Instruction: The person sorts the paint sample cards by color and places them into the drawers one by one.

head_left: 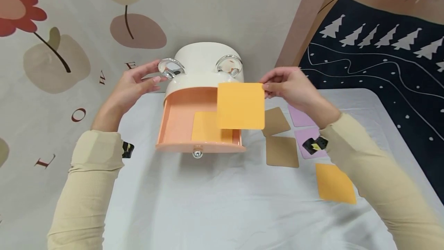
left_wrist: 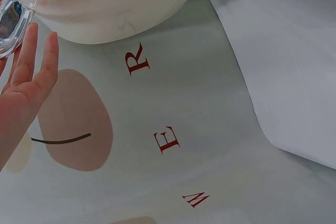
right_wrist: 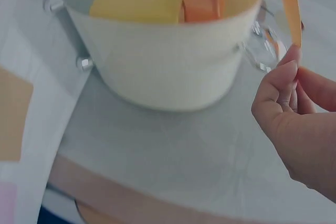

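My right hand pinches an orange square card by its upper right corner, above the right side of an open peach drawer. In the right wrist view that card shows nearly edge-on between thumb and fingers. The drawer, pulled out of a glossy white box, has a silver ball knob. Another orange card lies inside it, partly covered by the held one. My left hand, fingers extended, is right at the left silver ring on the box. A second silver ring stands opposite.
Right of the box, on the white cloth, lie two brown cards, two lilac cards and an orange card. A flower-printed sheet rises behind the box. Dark tree-patterned fabric borders the right side.
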The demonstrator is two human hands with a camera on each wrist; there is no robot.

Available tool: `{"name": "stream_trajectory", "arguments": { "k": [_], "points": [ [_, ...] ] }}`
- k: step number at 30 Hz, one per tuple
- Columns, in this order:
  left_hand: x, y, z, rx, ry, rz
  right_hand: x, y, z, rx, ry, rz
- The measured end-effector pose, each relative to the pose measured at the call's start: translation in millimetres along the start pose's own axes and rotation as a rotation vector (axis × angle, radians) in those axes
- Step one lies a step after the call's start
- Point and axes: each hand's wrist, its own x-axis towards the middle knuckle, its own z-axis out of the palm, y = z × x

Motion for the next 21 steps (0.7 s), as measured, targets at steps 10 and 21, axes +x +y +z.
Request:
{"name": "stream_trajectory", "arguments": {
  "k": [10, 21],
  "points": [
    [-0.8, 0.4, -0.5, 0.061, 0.014, -0.016, 13.8, 6.6, 54.5, -0.159, -0.092, 0.054],
    [-2.1, 1.8, 0.0, 0.086, 0.018, -0.022, 9.2, 18.7, 52.6, -0.355, -0.186, 0.056]
  ]
}}
